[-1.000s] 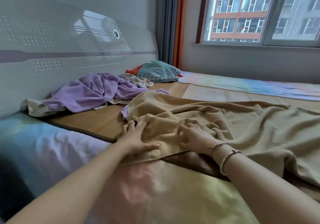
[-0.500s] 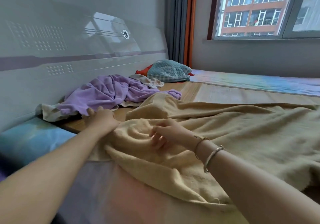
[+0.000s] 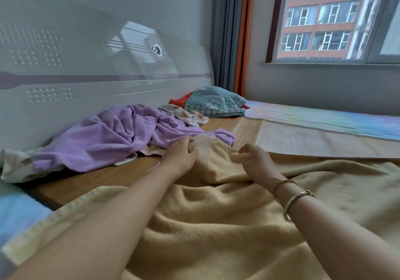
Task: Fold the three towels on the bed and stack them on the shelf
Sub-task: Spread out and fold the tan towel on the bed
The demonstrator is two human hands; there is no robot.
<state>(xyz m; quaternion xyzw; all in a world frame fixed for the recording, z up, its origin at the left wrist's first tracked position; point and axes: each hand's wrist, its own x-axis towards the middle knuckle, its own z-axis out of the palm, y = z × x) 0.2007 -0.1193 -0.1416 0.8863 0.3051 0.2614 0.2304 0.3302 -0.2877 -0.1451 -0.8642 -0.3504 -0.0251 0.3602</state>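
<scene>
A large tan towel point(image 3: 216, 221) lies rumpled across the near part of the bed. My left hand point(image 3: 179, 154) pinches its far ribbed corner, close to the purple towel. My right hand point(image 3: 255, 160) lies just right of that corner with curled fingers on the tan cloth; whether it grips the cloth is unclear. A purple towel point(image 3: 112, 139) is crumpled by the headboard. Under and beside it lies a cream patterned towel point(image 3: 186, 115), with another part showing at the far left.
A wooden-look mat point(image 3: 303, 141) covers the bed under the towels. A teal pillow point(image 3: 214, 101) over a red cloth lies in the far corner. The glossy white headboard point(image 3: 86, 74) runs along the left. A window and grey wall stand at the back right.
Both hands have moved away from the near edge of the tan towel up to its far corner by the purple towel. The camera has moved closer.
</scene>
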